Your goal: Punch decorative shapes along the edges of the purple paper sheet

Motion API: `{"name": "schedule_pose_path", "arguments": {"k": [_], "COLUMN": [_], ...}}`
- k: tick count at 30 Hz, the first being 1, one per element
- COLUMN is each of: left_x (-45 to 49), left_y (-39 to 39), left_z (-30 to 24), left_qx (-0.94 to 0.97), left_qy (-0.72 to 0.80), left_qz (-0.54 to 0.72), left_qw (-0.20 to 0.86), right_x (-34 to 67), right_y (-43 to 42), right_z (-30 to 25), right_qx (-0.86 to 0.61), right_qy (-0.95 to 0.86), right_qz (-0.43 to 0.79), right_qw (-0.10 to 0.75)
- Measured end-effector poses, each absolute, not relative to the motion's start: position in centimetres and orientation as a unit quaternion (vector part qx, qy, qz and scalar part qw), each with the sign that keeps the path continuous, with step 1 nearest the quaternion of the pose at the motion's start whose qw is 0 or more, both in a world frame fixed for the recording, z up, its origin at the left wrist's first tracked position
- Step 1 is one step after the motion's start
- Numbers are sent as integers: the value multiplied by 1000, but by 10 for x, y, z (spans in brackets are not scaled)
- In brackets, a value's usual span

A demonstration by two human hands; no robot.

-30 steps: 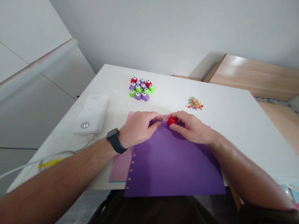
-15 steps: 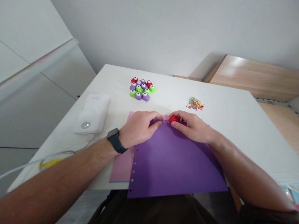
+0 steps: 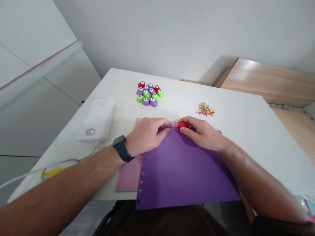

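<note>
Past our fingers, a pale wall (image 3: 184, 36) stands behind a white table (image 3: 253, 134). Our left hand (image 3: 149, 135) has its thumb and pointing finger almost pressed together, with the top edge of a purple paper (image 3: 189, 173) pinched between them. Our right hand (image 3: 204, 135) has its fingers bent round a small red punch (image 3: 182, 125), with the thumb on the near side. That red punch sits at the top edge of the purple paper, just right of our left fingertips. Little holes run down the paper's left side, nearer to us than our left fingers. Under it, a pink paper (image 3: 129, 175) peeks out to the left and just past our fingers. Farther away than our left fingers is a bunch of red, purple and green punches (image 3: 147, 94) with white tops. Beyond our right fingers lies a small heap of tiny colored bits (image 3: 205, 109). Left of our left fingers is a white box (image 3: 97, 119), and we wear a dark watch (image 3: 120, 147) on that wrist.
</note>
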State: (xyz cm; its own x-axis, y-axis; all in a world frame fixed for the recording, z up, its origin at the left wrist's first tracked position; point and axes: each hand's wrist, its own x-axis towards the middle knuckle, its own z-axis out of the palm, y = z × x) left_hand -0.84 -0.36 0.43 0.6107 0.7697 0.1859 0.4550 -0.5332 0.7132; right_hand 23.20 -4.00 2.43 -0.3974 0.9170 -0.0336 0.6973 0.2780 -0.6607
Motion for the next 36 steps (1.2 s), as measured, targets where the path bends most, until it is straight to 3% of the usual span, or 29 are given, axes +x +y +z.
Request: {"name": "schedule_pose_path", "arguments": {"k": [36], "left_x": [-8], "left_y": [-3], "left_z": [1], "left_qx": [842], "left_qy": [359], "left_qz": [249], "left_qw": [315], "right_x": [232], "right_y": [-39], "right_z": [16], "right_qx": [-544], "right_qy": [-759], "right_qz": [297], "right_qw": [199]}}
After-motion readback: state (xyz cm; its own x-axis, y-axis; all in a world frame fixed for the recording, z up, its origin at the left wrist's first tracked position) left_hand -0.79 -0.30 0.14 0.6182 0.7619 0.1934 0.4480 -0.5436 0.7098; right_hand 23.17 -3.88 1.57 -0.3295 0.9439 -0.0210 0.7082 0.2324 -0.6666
